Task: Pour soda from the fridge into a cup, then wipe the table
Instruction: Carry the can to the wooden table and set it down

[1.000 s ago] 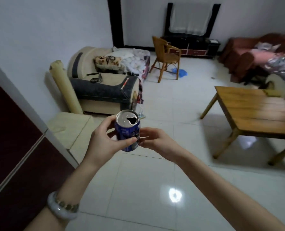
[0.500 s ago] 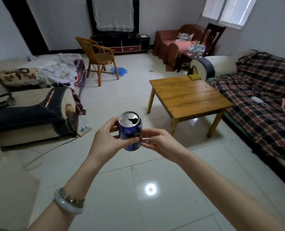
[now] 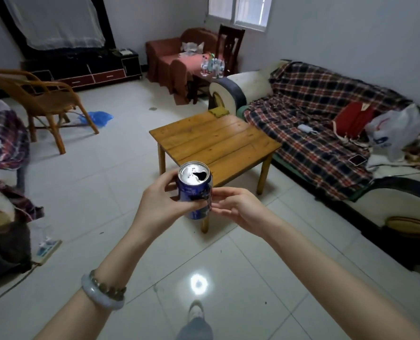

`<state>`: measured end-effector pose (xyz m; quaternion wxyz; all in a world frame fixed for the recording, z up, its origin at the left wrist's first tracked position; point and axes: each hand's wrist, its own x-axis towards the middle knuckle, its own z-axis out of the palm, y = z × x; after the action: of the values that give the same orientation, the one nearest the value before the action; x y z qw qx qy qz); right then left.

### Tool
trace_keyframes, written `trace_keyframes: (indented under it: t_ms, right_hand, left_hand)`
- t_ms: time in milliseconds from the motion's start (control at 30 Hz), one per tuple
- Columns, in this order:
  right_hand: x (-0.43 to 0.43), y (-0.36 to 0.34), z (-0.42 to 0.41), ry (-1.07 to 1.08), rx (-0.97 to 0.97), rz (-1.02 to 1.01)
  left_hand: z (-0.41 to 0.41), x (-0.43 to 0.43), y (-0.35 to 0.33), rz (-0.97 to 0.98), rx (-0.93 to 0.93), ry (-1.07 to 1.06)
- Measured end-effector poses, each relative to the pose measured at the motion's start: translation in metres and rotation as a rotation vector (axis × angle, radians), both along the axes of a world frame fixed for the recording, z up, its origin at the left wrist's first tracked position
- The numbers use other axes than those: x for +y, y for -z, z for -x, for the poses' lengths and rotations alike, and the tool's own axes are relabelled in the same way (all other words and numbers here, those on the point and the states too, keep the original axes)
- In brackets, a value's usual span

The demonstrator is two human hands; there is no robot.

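Holding the soda can (image 3: 195,190) upright in mid-air, the left hand (image 3: 159,204) wraps it from the left, with the thumb laid across the near face of the blue wall and the fingers curled round the far side. The right hand (image 3: 236,207) meets the same can from the right; its thumb and loosely curled fingertips close on the can's right wall. The silver lid faces the camera and shows a dark, open pour aperture. The can rests on no surface. In the view it overlaps the near corner of a low wooden table, whose plank tabletop (image 3: 213,138) lies beyond both hands.

A pale bangle and a beaded bracelet (image 3: 100,293) sit together on the left wrist. Below the forearms, a light shoe (image 3: 196,312) stands on the glossy white tiled floor (image 3: 130,241).

A folded olive cloth (image 3: 218,111) lies at the far corner of the tabletop. Just beside the table on the right runs a sofa draped in a plaid blanket (image 3: 314,123), which carries a red cushion (image 3: 353,119), a white plastic bag (image 3: 395,128) and a phone (image 3: 357,159). Left of the table, well apart from it, a wicker chair (image 3: 39,96) stands near a blue plastic bag (image 3: 96,118) on the floor. Against the far wall sits a dark media cabinet (image 3: 86,67). To its right is a reddish covered armchair (image 3: 169,57), with a cluster of clear bottles (image 3: 212,65) beside it.
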<state>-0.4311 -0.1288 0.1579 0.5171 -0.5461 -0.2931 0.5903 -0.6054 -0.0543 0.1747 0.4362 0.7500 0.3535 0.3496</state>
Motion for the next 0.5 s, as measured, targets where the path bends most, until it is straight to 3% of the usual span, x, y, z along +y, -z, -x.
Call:
trace_keyframes:
  t_ms: [500]
  right_hand:
    - [0.161,-0.004,-0.147,0.238,0.034,0.005]
  left_hand:
    - [-0.166,0.192,-0.006,0.003,0.01,0.18]
